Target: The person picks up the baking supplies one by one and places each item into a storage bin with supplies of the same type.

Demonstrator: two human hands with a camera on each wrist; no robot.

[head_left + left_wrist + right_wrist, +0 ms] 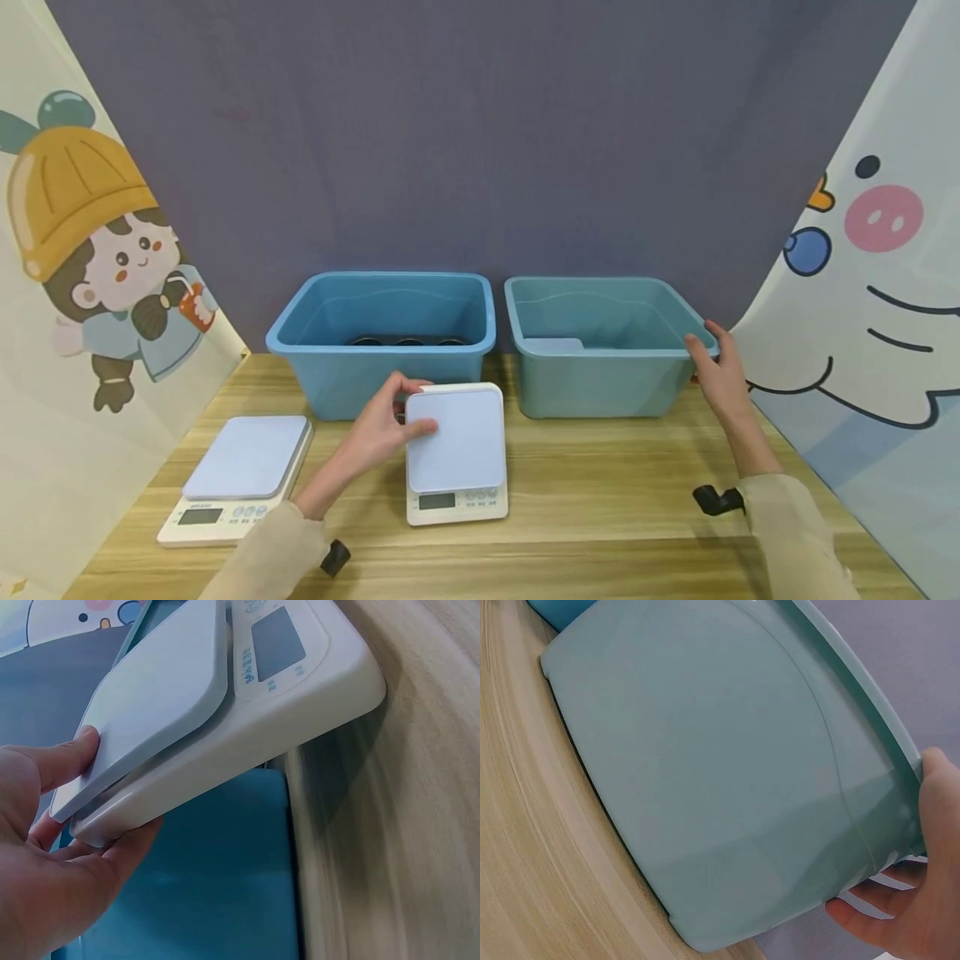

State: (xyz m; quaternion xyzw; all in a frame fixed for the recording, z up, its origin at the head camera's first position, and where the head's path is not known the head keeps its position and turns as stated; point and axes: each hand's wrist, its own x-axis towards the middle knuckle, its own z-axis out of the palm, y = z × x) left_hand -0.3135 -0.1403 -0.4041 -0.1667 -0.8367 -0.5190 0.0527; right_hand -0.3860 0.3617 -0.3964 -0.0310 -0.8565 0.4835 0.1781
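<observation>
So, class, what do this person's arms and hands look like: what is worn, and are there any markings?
The left sleeve and right sleeve are plain beige, with no markings visible. A small black piece juts out beside the left one, another beside the right. The left hand and right hand are bare, with no gloves or rings visible.

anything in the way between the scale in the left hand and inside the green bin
Only the front wall of the green bin: the scale, gripped by the left hand, is in front and to the left. Nothing else visible stands between. The right hand grips the bin off to the right.
</observation>
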